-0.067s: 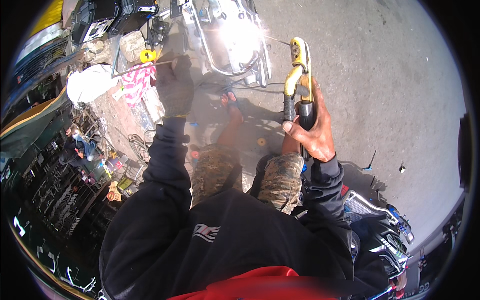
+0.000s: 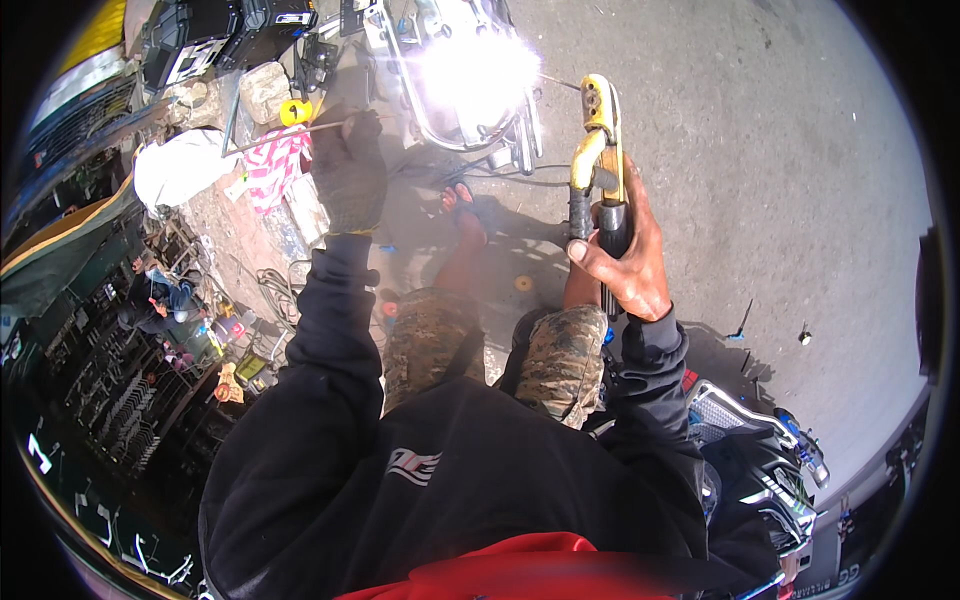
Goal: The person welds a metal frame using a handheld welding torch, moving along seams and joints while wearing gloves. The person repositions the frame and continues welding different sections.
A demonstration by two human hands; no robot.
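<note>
My right hand point(image 2: 634, 268) is wrapped round the black handle of a yellow welding electrode holder point(image 2: 594, 130). A thin welding rod point(image 2: 560, 82) runs from the holder's head to a silvery metal tube frame point(image 2: 425, 125), where a white glare hides part of the metal. My left hand point(image 2: 350, 175), in a dark glove and blurred by haze, is closed on a thin metal rod point(image 2: 285, 135). That rod sticks out to the left of the hand. The left hand is left of the frame, apart from it.
At the left lie a white sack point(image 2: 180, 168), a pink-striped cloth point(image 2: 275, 165), a yellow tape roll point(image 2: 295, 111) and stone blocks point(image 2: 266, 92). A black case point(image 2: 210, 40) stands far left. Cables point(image 2: 278, 295) lie near the left arm. A motorcycle point(image 2: 765, 470) stands at lower right.
The white glare on the metal frame has grown larger and brighter. Both hands keep nearly the same places and grips.
</note>
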